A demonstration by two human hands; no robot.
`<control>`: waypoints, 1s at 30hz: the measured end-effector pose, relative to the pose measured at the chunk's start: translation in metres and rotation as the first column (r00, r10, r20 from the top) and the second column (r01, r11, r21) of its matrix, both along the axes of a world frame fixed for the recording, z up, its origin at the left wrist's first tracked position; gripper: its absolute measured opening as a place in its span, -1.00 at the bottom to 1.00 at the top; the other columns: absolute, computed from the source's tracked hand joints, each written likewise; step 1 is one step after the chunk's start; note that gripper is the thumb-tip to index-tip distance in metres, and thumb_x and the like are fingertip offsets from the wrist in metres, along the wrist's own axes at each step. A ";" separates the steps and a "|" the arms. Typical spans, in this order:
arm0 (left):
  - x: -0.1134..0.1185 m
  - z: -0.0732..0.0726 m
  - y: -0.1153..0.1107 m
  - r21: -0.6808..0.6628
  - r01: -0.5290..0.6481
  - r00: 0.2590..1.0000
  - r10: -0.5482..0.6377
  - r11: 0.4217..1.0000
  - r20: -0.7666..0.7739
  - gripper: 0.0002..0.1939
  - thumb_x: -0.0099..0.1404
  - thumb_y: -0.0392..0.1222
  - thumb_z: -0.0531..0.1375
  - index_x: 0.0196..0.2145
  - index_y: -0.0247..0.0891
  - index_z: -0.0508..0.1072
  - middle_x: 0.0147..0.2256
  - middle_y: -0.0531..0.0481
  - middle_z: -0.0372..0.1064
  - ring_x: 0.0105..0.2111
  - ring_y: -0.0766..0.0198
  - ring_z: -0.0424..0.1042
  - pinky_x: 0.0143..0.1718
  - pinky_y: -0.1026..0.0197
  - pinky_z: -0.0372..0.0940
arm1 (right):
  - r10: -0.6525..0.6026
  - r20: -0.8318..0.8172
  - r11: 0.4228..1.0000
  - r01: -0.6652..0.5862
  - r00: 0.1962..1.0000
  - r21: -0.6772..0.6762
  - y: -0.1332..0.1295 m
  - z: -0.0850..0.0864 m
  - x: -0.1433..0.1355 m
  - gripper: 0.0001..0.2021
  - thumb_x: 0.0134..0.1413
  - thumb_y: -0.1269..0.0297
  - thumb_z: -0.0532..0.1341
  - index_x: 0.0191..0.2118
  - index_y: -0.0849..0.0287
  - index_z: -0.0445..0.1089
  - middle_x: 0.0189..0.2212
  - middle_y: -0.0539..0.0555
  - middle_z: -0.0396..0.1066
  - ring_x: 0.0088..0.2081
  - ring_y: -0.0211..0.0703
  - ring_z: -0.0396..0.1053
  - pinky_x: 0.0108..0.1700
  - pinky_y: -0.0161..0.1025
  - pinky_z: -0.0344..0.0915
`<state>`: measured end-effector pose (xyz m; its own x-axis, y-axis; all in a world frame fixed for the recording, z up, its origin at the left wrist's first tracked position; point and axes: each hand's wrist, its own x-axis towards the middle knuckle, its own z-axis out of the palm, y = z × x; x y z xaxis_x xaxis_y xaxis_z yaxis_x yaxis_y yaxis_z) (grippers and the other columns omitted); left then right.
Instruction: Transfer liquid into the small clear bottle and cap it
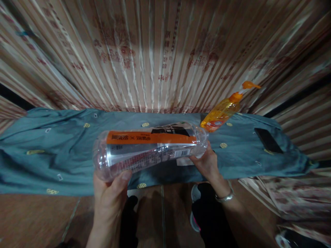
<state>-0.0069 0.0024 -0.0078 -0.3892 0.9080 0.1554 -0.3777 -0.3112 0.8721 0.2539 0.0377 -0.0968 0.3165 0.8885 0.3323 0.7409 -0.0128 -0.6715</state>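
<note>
A large clear plastic bottle (152,146) with an orange, silver and black label lies sideways in the air above the cloth-covered table. My left hand (111,189) grips its left end from below, thumb pressed on the near side. At the other end, my right hand (207,162) is closed around the narrower part, its fingers mostly hidden behind the bottle. No liquid shows inside. Just behind my right hand stands a pump bottle (219,113) of yellow liquid with an orange pump top.
Teal patterned cloth (64,144) covers the long narrow table. A black phone (268,140) lies at its right. Part of a white paper (184,161) shows beneath the bottle. Pleated printed curtains (155,62) hang behind; a tiled floor (51,213) lies in front.
</note>
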 end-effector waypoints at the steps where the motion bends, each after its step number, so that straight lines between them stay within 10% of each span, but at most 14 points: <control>1: 0.000 0.001 0.000 0.003 0.001 1.000 -0.001 1.000 0.000 -0.34 -0.13 -0.12 0.49 0.00 -0.09 0.54 -0.30 -0.02 0.59 -0.19 0.07 0.60 -0.10 0.08 0.52 | -0.002 0.001 1.000 0.002 1.000 -0.001 0.000 0.000 0.000 -0.27 -0.11 -0.05 0.28 0.16 0.26 0.25 -0.11 0.25 0.56 -0.14 0.18 0.55 -0.10 0.07 0.48; 30: -0.001 0.004 -0.004 -0.060 0.047 0.999 -0.048 0.997 -0.016 -0.37 -0.06 -0.09 0.49 0.01 -0.04 0.50 -0.03 -0.06 0.53 -0.08 0.04 0.55 -0.06 0.09 0.49 | -0.003 0.014 1.000 0.003 1.000 0.006 0.000 0.001 -0.001 -0.25 -0.10 -0.08 0.26 0.19 0.25 0.25 -0.08 0.27 0.56 -0.13 0.20 0.55 -0.11 0.09 0.48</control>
<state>-0.0077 -0.0014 -0.0040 -0.3428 0.9333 0.1067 -0.3751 -0.2401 0.8953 0.2532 0.0374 -0.0957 0.3144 0.8855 0.3421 0.7499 -0.0107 -0.6615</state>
